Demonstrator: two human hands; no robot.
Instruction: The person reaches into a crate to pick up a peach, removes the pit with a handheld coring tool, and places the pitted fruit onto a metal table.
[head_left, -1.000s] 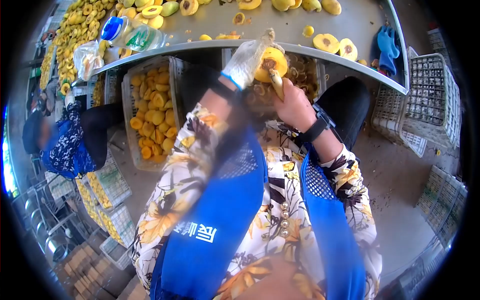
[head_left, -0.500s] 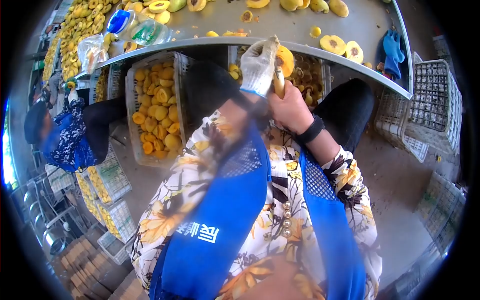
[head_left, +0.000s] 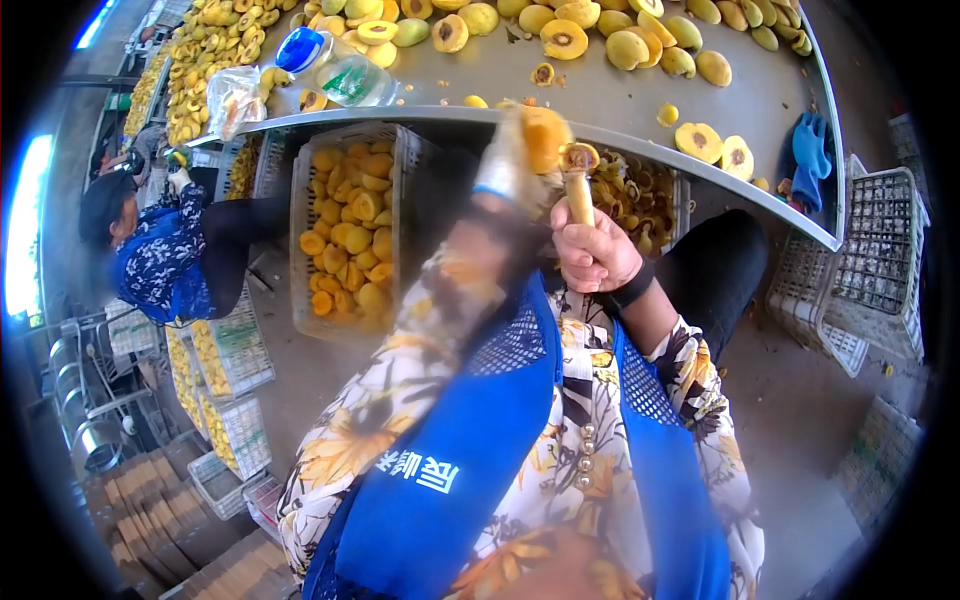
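Gripping a pale-handled tool [head_left: 580, 200] with the bare right hand [head_left: 598, 256] closed round it, holds up a brown-centred piece of fruit [head_left: 579, 157] at its tip. Seems to clasp a yellow fruit [head_left: 545, 138] in the gloved left hand [head_left: 500, 167], too blurred to be sure, just beside that tip, near the metal table [head_left: 600, 100], with a crate [head_left: 404, 160] of yellow pieces [head_left: 350, 235] to the left.
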